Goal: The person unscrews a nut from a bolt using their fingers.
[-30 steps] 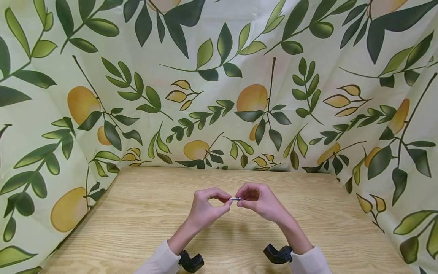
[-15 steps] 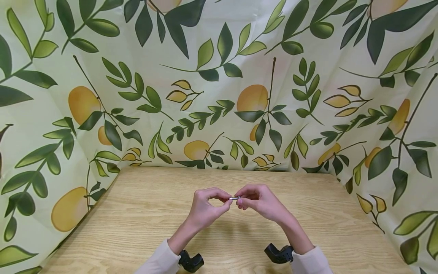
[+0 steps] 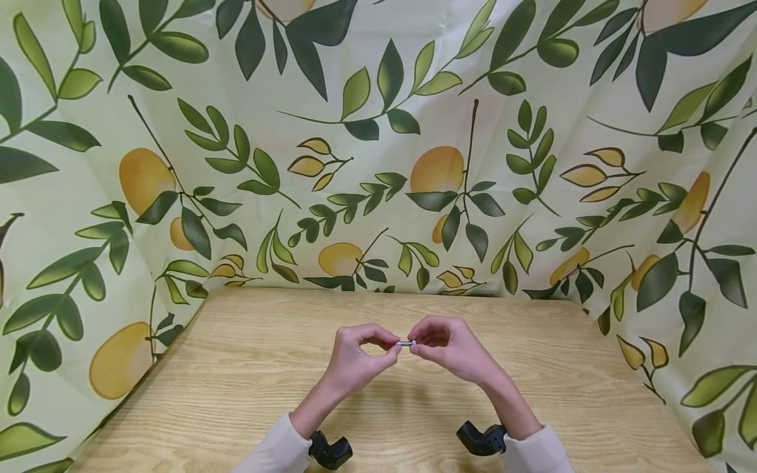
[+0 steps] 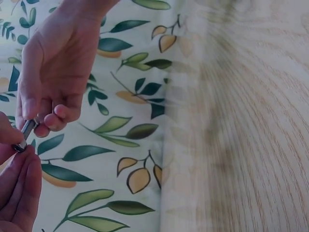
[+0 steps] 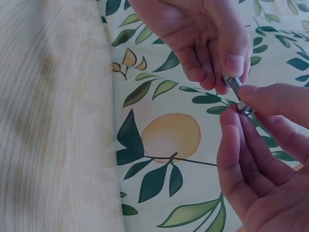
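Between the two hands, a small silver bolt point(image 3: 405, 343) is held roughly level above the table. Its threaded shank point(image 5: 235, 84) shows in the right wrist view, with a hex-shaped piece point(image 5: 245, 108) at the right hand's end. My left hand point(image 3: 359, 358) pinches the left end between thumb and fingertips. A short ring-like piece point(image 4: 20, 146) shows there in the left wrist view, partly covered by fingers. At the other end, thumb and forefinger of my right hand point(image 3: 452, 347) pinch the hex piece. Whether each end piece is a head or a nut cannot be told.
Below the hands lies a light wood table point(image 3: 266, 328). A cloth point(image 3: 378, 164) printed with leaves and orange fruit hangs behind it and at both sides. Black wrist devices point(image 3: 331, 451) sit at both cuffs.
My right thumb and fingers have shifted back and forth around the bolt's right end. The left hand has stayed in place, still pinching the other end.
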The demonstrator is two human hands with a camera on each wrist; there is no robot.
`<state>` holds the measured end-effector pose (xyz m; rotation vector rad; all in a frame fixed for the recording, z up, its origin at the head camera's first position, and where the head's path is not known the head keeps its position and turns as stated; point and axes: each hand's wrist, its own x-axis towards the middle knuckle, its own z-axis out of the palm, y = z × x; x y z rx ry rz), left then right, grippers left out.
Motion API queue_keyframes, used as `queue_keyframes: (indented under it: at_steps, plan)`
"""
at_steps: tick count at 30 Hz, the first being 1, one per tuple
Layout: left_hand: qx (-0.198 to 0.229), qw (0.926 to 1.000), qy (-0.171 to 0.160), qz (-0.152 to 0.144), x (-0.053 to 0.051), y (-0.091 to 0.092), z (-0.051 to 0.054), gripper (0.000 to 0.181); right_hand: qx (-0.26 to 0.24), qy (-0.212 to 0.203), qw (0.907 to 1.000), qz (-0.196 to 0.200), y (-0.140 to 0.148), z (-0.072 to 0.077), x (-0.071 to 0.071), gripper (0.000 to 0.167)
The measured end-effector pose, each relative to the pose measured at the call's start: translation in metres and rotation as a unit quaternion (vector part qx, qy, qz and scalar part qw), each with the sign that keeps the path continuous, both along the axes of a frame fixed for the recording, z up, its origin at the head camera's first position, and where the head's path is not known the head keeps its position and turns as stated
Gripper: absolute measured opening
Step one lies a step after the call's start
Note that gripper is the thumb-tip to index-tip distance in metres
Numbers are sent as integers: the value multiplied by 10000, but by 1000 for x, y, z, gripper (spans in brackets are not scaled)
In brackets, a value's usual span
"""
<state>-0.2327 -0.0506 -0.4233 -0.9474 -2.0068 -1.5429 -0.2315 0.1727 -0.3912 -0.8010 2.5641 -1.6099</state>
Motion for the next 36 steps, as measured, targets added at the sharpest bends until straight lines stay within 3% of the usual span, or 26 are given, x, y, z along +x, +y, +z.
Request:
queue_keyframes:
  at_steps: [7,11,18,25,32,36]
  plan:
    - [59,9996,-291,-10,0,0,1,12,-257,238,9993,129,-2,0,0,14]
    - [105,9996,-272,-60,-1,0,1,11,-194,-2,9998,84,0,1,0,21]
    - [152,9998,-84,-71,0,1,3,12,89,-508,9971,565,4,0,-5,31]
    - [224,9996,-127,-98,0,1,3,12,-75,-373,9984,412,3,-2,-3,14]
    - [183,9997,-104,-123,-1,0,1,11,-45,-459,9986,267,2,1,-2,27]
    - [170,9998,-50,-91,0,0,0,10,145,-684,9964,474,3,1,-4,27]
